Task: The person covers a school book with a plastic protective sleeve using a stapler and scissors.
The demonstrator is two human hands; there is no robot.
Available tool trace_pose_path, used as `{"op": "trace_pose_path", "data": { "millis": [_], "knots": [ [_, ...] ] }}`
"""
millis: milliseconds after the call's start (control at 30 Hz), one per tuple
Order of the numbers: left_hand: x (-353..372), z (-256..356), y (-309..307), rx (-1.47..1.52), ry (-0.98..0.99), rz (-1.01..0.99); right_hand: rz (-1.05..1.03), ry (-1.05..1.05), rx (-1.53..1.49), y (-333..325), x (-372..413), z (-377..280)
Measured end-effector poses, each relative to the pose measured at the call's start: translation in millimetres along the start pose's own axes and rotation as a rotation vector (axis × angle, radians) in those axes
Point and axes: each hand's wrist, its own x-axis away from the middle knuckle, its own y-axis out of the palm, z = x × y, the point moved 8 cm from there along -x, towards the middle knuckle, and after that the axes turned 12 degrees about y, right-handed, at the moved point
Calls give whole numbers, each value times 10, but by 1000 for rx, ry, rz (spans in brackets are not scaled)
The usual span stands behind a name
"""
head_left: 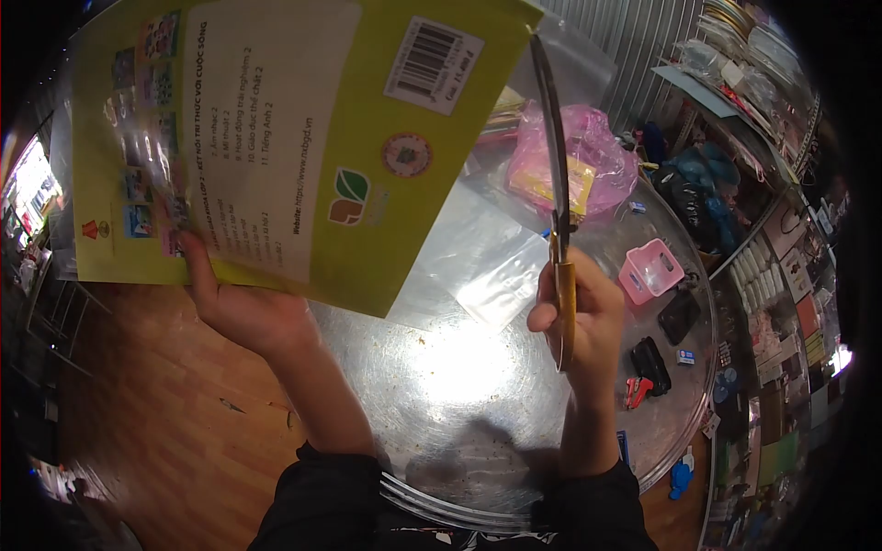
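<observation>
My left hand (243, 312) holds up a green book (367, 248) by its lower edge, with the thumb on the printed back cover. The book fills the upper left of the view, its barcode near the top right corner. My right hand (593, 312) is closed around the gold-coloured handles of a pair of scissors (557, 184). The long dark blades point up and look closed, their tip beside the book's top right corner. Clear plastic sheets (487, 257) lie below and behind the book on a round metal table (441, 441).
On the table's right side are a pink plastic bag (597, 138), a pink basket (650, 271), a black case (650, 365), a red stapler (636, 393) and a small eraser (685, 357). Packed shelves (781, 340) stand farther right. Wooden floor (175, 395) shows at left.
</observation>
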Motion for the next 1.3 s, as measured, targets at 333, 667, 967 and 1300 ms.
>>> {"op": "trace_pose_path", "data": {
  "millis": [333,667,967,1300],
  "knots": [
    [-29,73,53,7,61,-77,42,-72,85,-23,-3,-95],
    [21,41,76,-17,52,-51,35,5,20,-24,-15,-17],
    [89,-120,39,-2,-85,23,47,103,79,-56,-108,245],
    [203,-225,132,6,-199,-15,-34,20,142,8,-110,137]
  ]
}}
